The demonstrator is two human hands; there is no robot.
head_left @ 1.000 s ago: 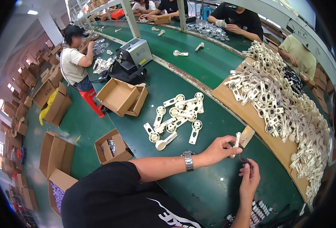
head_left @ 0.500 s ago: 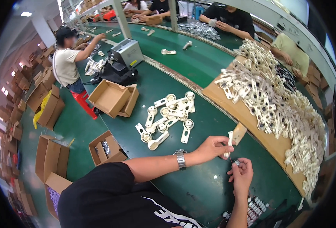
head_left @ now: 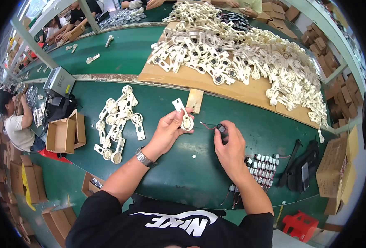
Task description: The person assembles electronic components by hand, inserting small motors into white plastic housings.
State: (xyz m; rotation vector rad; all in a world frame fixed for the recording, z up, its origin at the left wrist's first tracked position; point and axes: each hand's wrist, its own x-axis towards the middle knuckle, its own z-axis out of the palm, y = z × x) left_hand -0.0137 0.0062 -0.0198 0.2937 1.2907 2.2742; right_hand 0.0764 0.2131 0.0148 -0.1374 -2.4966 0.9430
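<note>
My left hand (head_left: 165, 133) pinches a cream plastic housing (head_left: 186, 123), its round cup end low and its slotted handle tilted up to the left. Between the thumb and fingers of my right hand (head_left: 231, 151) is a small dark motor (head_left: 220, 127). Thin wires with a white plug (head_left: 202, 122) run from the motor toward the housing; the two parts are apart. Left of my hands lies a loose cluster of similar housings (head_left: 116, 120). Rows of small motors with wires (head_left: 262, 168) lie beside my right forearm.
Beyond my hands, a large heap of housings (head_left: 236, 62) covers a cardboard sheet (head_left: 158, 78). A small wooden block (head_left: 195, 101) sits at its edge. Open cartons (head_left: 61, 136) and a black bag (head_left: 303, 169) flank the green bench (head_left: 170, 182). Co-workers sit across the conveyor (head_left: 125, 39).
The view has swung to the right. My left hand has turned the housing so its cup faces up. My right hand, still holding the motor, is now farther from it.
</note>
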